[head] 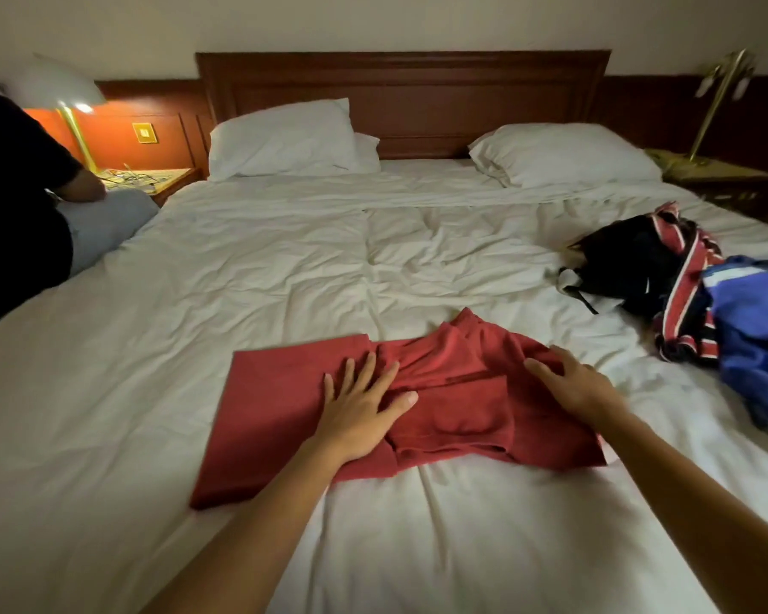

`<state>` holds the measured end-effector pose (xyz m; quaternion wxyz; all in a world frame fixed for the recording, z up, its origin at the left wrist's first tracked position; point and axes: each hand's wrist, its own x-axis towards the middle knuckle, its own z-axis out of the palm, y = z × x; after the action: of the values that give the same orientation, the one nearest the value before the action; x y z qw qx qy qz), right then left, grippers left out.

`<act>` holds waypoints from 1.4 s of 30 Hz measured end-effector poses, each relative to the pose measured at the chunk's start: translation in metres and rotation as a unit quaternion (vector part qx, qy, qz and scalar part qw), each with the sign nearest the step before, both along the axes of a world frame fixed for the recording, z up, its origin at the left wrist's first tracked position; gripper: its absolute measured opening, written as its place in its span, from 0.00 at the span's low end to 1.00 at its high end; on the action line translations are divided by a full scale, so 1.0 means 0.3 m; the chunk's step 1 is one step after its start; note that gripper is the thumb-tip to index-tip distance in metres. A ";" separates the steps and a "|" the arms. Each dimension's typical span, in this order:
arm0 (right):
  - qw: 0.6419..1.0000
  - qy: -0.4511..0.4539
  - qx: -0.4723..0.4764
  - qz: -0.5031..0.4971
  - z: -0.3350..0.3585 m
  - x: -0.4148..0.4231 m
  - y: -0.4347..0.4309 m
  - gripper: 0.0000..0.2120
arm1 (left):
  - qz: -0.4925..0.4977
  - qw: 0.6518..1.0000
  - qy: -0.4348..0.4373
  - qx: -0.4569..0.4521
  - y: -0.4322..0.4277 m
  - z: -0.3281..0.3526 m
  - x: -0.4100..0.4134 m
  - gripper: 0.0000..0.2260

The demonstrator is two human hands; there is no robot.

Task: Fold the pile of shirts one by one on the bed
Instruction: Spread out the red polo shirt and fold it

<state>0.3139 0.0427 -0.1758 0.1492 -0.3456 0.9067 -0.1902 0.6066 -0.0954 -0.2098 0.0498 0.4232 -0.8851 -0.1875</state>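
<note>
A red shirt [276, 405] lies partly folded on the white bed [196, 268], its left part flat and its right part bunched with a sleeve turned over. My left hand [360, 405] presses flat on the middle of the shirt, fingers spread. My right hand [573, 383] rests on the shirt's right side with fingers extended. A pile of unfolded shirts sits at the right edge of the bed: a black one [626, 259], a red striped one [688, 294] and a blue one [754, 330].
Two white pillows [284, 139] [564, 155] lean against the wooden headboard [404, 90]. A person [23, 206] sits on the bed's left edge beside a nightstand [151, 177] with a lit lamp [63, 93]. A brass lamp [719, 95] stands at the right.
</note>
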 end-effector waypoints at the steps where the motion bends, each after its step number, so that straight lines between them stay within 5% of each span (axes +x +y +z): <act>1: 1.000 -0.016 -0.001 0.011 -0.013 -0.001 0.003 0.40 | -0.011 1.000 -0.019 0.003 0.010 0.001 -0.057 0.35; 5: 0.998 -0.043 -0.021 0.042 -0.056 0.060 -0.033 0.48 | -0.036 0.991 -0.131 -0.021 0.002 -0.012 -0.171 0.40; 9: 0.992 -0.081 -0.079 0.064 -0.049 0.108 -0.093 0.51 | -0.054 0.988 -0.137 -0.042 -0.004 -0.031 -0.156 0.50; 15: 0.993 -0.007 -0.074 0.088 -0.050 0.168 -0.145 0.41 | -0.069 0.991 -0.111 -0.029 -0.009 -0.032 -0.121 0.39; 20: 0.991 0.006 -0.094 0.091 -0.006 0.204 -0.162 0.23 | -0.082 0.995 0.044 0.044 -0.036 0.005 -0.020 0.29; 24: 0.977 0.057 -0.175 0.108 0.156 0.310 -0.219 0.17 | 0.029 0.980 0.187 0.053 -0.125 0.083 0.178 0.23; 28: 0.945 0.112 -0.160 0.261 0.300 0.612 -0.340 0.21 | 0.176 0.898 0.377 0.144 -0.183 0.119 0.414 0.14; 32: 0.870 0.010 -0.024 0.492 0.353 0.909 -0.405 0.29 | 0.239 0.738 0.527 0.346 -0.193 0.120 0.567 0.22; 33: 0.862 -0.017 -0.028 0.506 0.356 0.935 -0.407 0.28 | 0.249 0.723 0.529 0.368 -0.191 0.122 0.589 0.22; 38: 0.899 0.010 -0.216 0.380 0.246 0.801 -0.361 0.22 | 0.240 0.802 0.432 0.336 -0.156 0.128 0.579 0.21; 42: 0.932 0.067 -0.014 0.356 -0.001 0.706 -0.304 0.28 | 0.201 0.892 0.334 0.230 -0.160 0.120 0.512 0.29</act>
<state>0.5255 -0.0484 -0.1762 0.1408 -0.6597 0.7295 -0.1133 0.7601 -0.1435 -0.1739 0.2804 0.5041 -0.6442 -0.5024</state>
